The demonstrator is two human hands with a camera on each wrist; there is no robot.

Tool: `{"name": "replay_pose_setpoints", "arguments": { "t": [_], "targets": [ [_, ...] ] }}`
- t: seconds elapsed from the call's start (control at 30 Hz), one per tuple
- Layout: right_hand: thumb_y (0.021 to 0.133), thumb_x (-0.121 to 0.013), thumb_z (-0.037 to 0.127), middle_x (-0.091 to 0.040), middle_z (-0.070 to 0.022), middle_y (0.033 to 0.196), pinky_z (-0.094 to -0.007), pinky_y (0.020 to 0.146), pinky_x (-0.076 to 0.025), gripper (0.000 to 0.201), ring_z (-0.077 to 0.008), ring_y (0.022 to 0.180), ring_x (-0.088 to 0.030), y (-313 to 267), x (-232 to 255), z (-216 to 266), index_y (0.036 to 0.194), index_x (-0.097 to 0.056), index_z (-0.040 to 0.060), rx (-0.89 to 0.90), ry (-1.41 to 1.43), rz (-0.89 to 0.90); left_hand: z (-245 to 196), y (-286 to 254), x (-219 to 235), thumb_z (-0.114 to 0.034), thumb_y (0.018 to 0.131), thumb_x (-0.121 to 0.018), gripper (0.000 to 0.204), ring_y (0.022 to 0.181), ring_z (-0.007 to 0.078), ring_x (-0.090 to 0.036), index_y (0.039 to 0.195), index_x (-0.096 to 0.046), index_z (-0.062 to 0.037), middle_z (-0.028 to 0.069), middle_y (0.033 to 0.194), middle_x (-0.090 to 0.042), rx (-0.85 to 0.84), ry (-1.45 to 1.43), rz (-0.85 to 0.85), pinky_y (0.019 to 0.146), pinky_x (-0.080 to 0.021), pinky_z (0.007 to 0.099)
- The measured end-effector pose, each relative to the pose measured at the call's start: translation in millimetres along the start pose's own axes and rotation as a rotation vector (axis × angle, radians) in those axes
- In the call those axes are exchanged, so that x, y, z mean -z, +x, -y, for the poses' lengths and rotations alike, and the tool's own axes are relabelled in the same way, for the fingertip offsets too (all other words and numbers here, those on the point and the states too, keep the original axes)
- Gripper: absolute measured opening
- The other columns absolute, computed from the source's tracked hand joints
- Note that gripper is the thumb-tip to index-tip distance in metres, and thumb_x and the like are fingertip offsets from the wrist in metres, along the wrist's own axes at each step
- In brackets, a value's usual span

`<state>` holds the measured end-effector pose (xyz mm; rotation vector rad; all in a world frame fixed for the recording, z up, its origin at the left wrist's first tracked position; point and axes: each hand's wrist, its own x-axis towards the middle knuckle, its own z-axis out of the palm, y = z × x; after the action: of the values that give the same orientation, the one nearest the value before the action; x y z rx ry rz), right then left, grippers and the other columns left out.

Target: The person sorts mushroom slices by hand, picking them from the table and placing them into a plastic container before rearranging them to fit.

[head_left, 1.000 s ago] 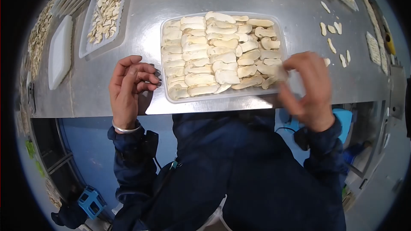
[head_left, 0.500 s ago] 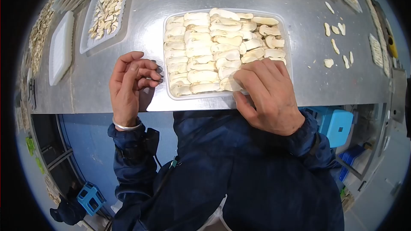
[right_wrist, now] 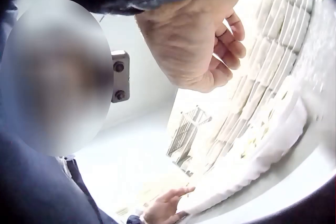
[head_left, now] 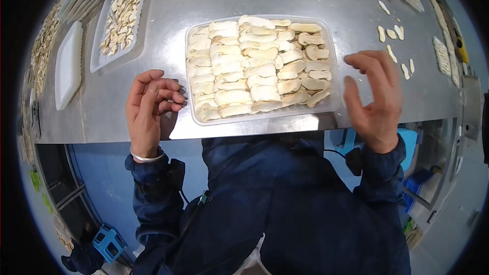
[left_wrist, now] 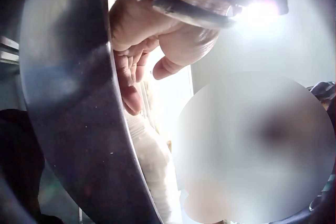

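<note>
Fingers of the right hand (head_left: 374, 99), which had pressed on the slices half a second before, had lifted off and spread loosely, holding nothing, just beside the tray (head_left: 333, 103) of mushroom slices (head_left: 254, 66). Left hand (head_left: 149, 103) stayed curled at the tray's near-left corner, gripping nothing. No writing was legible.

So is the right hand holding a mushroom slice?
No, the right hand hovers beside the tray with loosely bent fingers and nothing in it.

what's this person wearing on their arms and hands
Both arms are in dark navy long sleeves gathered at the cuffs. The left hand is bare, with a thin silver bangle at the wrist. The right hand is bare too, with no ring or glove showing. A dark camera unit sits by each cuff.
</note>
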<state>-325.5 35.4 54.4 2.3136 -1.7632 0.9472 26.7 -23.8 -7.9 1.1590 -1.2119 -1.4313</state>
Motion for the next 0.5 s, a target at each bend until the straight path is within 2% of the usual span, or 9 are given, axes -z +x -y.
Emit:
{"name": "replay_pose_setpoints", "arguments": {
  "t": [0.07, 0.2, 0.27, 0.5],
  "targets": [
    [0.067, -0.061, 0.001, -0.058, -0.0102, 0.088, -0.0374, 0.070, -0.041, 0.027, -0.0275, 0.079, -0.056, -4, 10, -2, 0.093, -0.063, 0.0044, -0.014, 0.005, 0.066, 0, 1, -1, -0.016, 0.100, -0.044, 0.027, 0.077, 0.0165, -0.064, 0.120, -0.047, 0.0014, 0.0155, 0.096, -0.063, 0.003, 0.001, 0.001, 0.063, -0.053, 0.0227],
    [0.065, -0.064, 0.004, -0.055, -0.0085, 0.089, -0.0366, 0.070, -0.042, 0.030, -0.0247, 0.080, -0.055, -11, -12, 26, 0.095, -0.063, 0.0042, 0.194, 0.195, 0.135, 0, 1, -1, -0.016, 0.100, -0.044, 0.027, 0.077, 0.0168, -0.064, 0.121, -0.047, 0.0016, 0.0158, 0.096, -0.063, 0.005, -0.001, -0.004, 0.063, -0.053, 0.0225],
    [0.062, -0.064, -0.001, -0.057, -0.0088, 0.089, -0.0373, 0.072, -0.042, 0.038, -0.0252, 0.078, -0.055, -10, -20, 40, 0.100, -0.067, 0.0047, 0.206, 0.267, 0.207, 0, 1, 0, -0.016, 0.100, -0.044, 0.027, 0.077, 0.0169, -0.064, 0.121, -0.047, 0.0017, 0.0159, 0.096, -0.063, -0.002, -0.008, -0.005, 0.063, -0.054, 0.0226],
    [0.060, -0.066, -0.001, -0.056, -0.0070, 0.091, -0.0370, 0.074, -0.042, 0.047, -0.0243, 0.081, -0.054, -13, -36, 45, 0.106, -0.066, 0.0057, 0.236, 0.236, 0.250, 0, 0, -1, -0.014, 0.100, -0.045, 0.025, 0.077, 0.0157, -0.066, 0.119, -0.048, 0.0013, 0.0154, 0.095, -0.064, -0.005, -0.008, -0.002, 0.064, -0.055, 0.0225]
  ]
}}
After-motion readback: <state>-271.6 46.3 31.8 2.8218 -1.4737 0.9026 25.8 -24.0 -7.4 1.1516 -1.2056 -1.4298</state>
